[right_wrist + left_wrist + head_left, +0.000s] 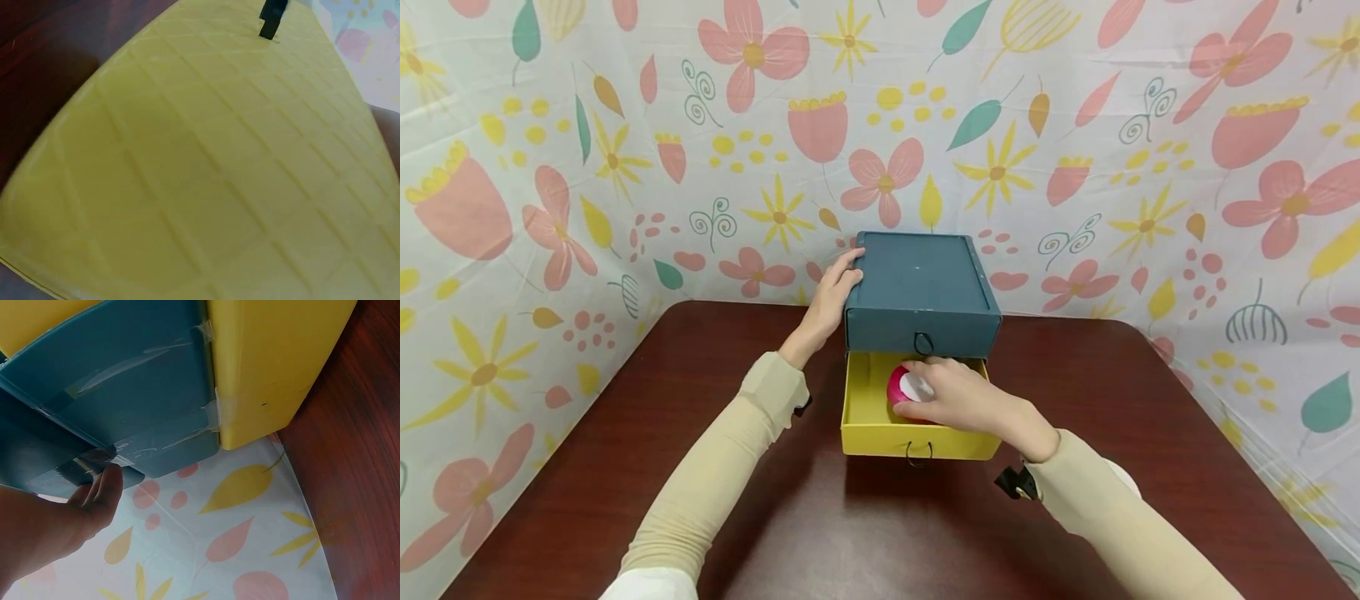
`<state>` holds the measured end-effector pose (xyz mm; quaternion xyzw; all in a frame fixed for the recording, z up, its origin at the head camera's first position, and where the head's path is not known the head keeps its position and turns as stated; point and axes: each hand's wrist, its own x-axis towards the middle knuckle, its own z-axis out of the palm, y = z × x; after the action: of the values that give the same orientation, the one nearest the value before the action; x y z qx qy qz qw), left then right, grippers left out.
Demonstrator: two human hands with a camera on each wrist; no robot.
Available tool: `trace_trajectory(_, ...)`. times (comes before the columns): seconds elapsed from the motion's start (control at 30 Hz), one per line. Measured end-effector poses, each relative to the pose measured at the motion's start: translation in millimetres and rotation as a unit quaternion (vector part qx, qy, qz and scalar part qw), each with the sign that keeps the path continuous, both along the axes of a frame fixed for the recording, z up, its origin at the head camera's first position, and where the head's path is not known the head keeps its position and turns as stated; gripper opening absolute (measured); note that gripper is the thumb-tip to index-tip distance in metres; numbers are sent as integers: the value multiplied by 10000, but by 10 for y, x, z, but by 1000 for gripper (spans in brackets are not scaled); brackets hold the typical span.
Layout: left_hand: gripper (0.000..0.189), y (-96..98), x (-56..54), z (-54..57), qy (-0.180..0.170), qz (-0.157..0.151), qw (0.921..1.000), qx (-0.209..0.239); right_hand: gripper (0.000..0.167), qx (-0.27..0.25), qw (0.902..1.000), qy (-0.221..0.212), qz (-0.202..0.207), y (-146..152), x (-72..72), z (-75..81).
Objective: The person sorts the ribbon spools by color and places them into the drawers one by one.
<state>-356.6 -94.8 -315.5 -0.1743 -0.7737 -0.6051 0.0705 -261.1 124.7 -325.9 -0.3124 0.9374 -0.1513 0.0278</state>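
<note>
A two-tier drawer box stands on the table, with a dark blue upper part and a pulled-out yellow drawer below. My left hand rests against the blue part's left side, fingers extended along its upper edge; the left wrist view shows those fingers touching the blue wall. Inside the yellow drawer, my right hand grips a round pink-and-white object, partly covered by the fingers. Its exact kind is unclear. Only a yellow diamond-patterned surface fills most of the right wrist view, without the hand.
Black loop pulls hang on the blue front and the yellow front. Dark reddish-brown tabletop surrounds the box. Behind it hangs a flowered cloth. A white item peeks out behind the right sleeve.
</note>
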Motion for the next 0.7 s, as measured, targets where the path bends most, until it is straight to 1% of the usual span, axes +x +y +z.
trace_trajectory(0.17,51,9,-2,-1,-1,58,10000,25,63,115,9998,-113,82,-26,-57,-28)
trace_trajectory(0.3,51,13,-3,-4,9,85,10000,21,67,177,9996,-187,151,-23,-78,-38)
trace_trajectory(0.37,51,13,-6,-5,27,83,10000,16,67,170,9991,-301,234,-4,-78,-25)
trace_trajectory(0.43,51,13,-7,-4,34,73,10000,11,65,120,9981,-506,323,31,-65,3)
trace_trajectory(0.53,50,12,-3,1,27,63,10000,9,60,-33,9959,-804,405,95,-1,73)
trace_trajectory(0.6,51,9,1,4,26,45,10000,7,58,-154,9960,-798,379,134,81,126)
trace_trajectory(0.63,50,8,4,4,32,52,10000,2,57,-223,9967,-686,380,149,136,149)
trace_trajectory(0.7,51,4,7,3,38,49,10000,6,53,-416,9980,-247,404,164,264,170)
